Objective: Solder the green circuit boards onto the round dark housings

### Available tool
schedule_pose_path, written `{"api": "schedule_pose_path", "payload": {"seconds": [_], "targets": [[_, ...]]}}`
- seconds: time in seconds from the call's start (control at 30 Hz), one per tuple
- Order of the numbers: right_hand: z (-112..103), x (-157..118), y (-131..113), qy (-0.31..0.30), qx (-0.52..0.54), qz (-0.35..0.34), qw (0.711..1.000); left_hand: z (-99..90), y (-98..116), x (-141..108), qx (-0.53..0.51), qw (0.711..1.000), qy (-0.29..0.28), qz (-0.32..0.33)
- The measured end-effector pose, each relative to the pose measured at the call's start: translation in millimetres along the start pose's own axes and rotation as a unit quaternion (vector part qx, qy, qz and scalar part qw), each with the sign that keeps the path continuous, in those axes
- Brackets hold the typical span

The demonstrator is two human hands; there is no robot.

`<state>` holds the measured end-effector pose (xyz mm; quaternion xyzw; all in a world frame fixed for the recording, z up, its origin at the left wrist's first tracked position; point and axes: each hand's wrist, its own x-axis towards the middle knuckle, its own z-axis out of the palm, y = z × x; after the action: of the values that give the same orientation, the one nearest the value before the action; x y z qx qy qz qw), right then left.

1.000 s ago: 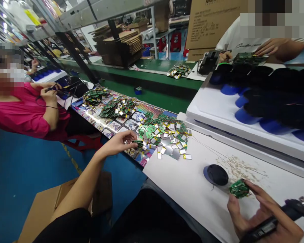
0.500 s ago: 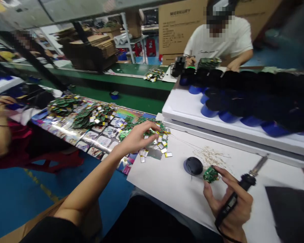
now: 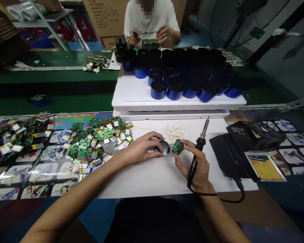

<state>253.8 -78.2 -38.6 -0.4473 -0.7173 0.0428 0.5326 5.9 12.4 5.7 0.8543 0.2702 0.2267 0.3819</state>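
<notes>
My left hand [image 3: 147, 147] has its thumb and fingers around the rim of a small round housing [image 3: 164, 148], dark with a shiny inner face and a thin wire at its lower edge. Between the thumb and fingertips of my right hand [image 3: 198, 165] is a green circuit board [image 3: 177, 147], just right of the housing and apart from it. The same hand also carries a soldering iron [image 3: 193, 167], its metal tip pointing up and away and its black cord trailing down. A heap of circuit boards with silver battery cells [image 3: 101, 135] lies left of my left hand.
Behind the white work surface [image 3: 142, 179], a white foam tray [image 3: 131, 92] bears several blue cups [image 3: 158, 90]. A black soldering station [image 3: 226, 155] and a yellow sponge tray [image 3: 266, 167] are at right. Thin wire scraps [image 3: 174, 132] lie ahead. A co-worker [image 3: 152, 23] sits opposite.
My left hand has moved from the board heap to the round housing and taken hold of it. My right hand still holds the board and iron. The view has turned right.
</notes>
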Motion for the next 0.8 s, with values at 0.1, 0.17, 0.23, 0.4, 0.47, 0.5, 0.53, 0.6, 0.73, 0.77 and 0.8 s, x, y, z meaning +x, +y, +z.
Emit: {"api": "schedule_pose_path", "payload": {"seconds": [0.1,0.17,0.23,0.4,0.47,0.5,0.53,0.6,0.73,0.77,0.8], "targets": [[1,-1,-2,-0.036,-0.012,-0.009,0.999,-3.6,-2,-2,-0.034,0.998,0.043,-0.007],[4,0,-5,-0.064,-0.007,-0.018,0.998,-2.6,-3,-4,-0.070,0.995,0.068,-0.030],[8,2,-6,-0.089,-0.001,-0.029,0.996,1.8,-4,-5,-0.108,0.988,0.081,-0.069],[16,8,-8,-0.128,-0.008,-0.062,0.990,19.0,-5,-8,-0.208,0.958,0.128,-0.152],[17,8,-7,-0.128,-0.016,-0.068,0.989,23.1,-5,-8,-0.224,0.952,0.137,-0.159],[18,8,-7,-0.126,-0.018,-0.069,0.989,24.2,-4,-9,-0.225,0.951,0.140,-0.157],[18,7,-7,-0.124,-0.020,-0.069,0.990,24.6,-4,-9,-0.221,0.952,0.141,-0.155],[19,6,-6,-0.124,-0.021,-0.067,0.990,24.5,-1,-8,-0.207,0.956,0.144,-0.148],[19,5,-5,-0.123,-0.024,-0.064,0.990,24.1,2,-7,-0.180,0.963,0.161,-0.123],[18,5,-5,-0.117,-0.021,-0.067,0.991,24.4,2,-7,-0.178,0.963,0.165,-0.114],[17,5,-5,-0.107,-0.017,-0.071,0.992,24.7,2,-7,-0.176,0.964,0.168,-0.105]]}}
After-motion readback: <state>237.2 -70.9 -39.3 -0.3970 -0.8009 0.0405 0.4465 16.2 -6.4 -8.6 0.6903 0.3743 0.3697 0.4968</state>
